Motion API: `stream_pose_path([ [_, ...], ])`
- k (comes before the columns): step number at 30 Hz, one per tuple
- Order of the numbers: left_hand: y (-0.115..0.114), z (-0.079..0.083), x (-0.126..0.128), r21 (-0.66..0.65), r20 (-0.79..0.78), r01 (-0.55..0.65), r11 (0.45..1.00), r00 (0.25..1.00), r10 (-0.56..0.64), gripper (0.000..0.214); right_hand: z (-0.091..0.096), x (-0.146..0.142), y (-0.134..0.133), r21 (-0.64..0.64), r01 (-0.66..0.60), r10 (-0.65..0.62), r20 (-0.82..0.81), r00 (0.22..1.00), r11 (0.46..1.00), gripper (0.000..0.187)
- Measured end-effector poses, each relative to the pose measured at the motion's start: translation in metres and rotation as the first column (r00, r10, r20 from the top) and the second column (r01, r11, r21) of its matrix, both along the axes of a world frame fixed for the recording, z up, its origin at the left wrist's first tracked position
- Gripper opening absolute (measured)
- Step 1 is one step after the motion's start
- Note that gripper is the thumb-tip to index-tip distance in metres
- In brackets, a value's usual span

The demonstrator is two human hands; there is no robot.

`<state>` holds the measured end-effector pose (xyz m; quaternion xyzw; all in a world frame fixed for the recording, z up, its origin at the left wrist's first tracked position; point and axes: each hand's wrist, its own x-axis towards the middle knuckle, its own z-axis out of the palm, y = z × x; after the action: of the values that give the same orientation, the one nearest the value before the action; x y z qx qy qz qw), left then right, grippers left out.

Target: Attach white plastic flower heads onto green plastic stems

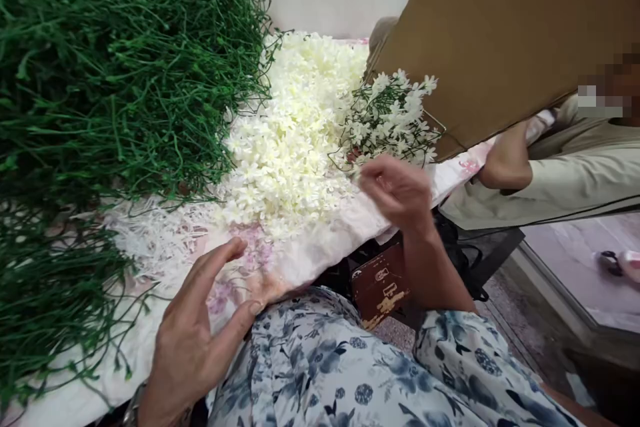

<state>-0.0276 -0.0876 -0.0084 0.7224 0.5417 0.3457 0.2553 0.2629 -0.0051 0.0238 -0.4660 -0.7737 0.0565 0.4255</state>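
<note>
— At table's near edge, left hand (pixel 195 340): status?
— Released. Fingers spread, palm down, touching pale cloth printed with pink flowers (pixel 320 253). Holds nothing.
— Right hand (pixel 397 190)?
— Raised over the table's right edge, fingers curled, motion-blurred. Sits right at stem ends of bushy sprig of small white flowers on thin green stalks (pixel 390 117). Possibly pinching them; cannot tell for sure.
— Sprig versus left hand?
— Well apart, up and right of it. Heap of loose cream-white fabric blossoms (pixel 295 140) lies between.
— Surroundings?
— Big tangle of bare green plastic stems (pixel 110 73) left of heap. Brown cardboard box (pixel 500 33) behind sprig, another person's cream sleeve (pixel 575 173) below it.
</note>
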Motion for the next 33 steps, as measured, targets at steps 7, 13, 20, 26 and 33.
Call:
stream_pose_path([
  [7,-0.001,-0.014,0.002,-0.042,-0.033,0.053,0.998,0.998,-0.054,0.029,-0.001,0.111,0.029,0.093,0.806,-0.809,0.144,0.57,0.585,0.023],
  [13,-0.003,-0.007,0.002,-0.105,0.039,-0.093,0.99,0.994,0.098,0.024,-0.015,0.118,0.024,0.127,0.82,-0.807,0.313,0.501,0.559,0.035],
  [20,-0.005,-0.015,-0.008,0.001,0.046,-0.142,0.99,0.989,0.142,0.02,-0.019,0.119,0.012,0.194,0.794,-0.814,0.231,0.533,0.576,0.038],
  [26,-0.007,-0.003,0.002,0.05,0.099,-0.154,0.987,0.984,0.149,0.022,-0.016,0.09,0.012,0.385,0.614,-0.695,0.109,0.711,0.689,0.028],
  [33,-0.018,0.001,-0.023,0.051,0.154,-0.489,0.871,0.865,0.477,0.016,-0.036,0.01,-0.011,0.273,0.177,-0.236,0.201,0.951,0.946,0.026],
])
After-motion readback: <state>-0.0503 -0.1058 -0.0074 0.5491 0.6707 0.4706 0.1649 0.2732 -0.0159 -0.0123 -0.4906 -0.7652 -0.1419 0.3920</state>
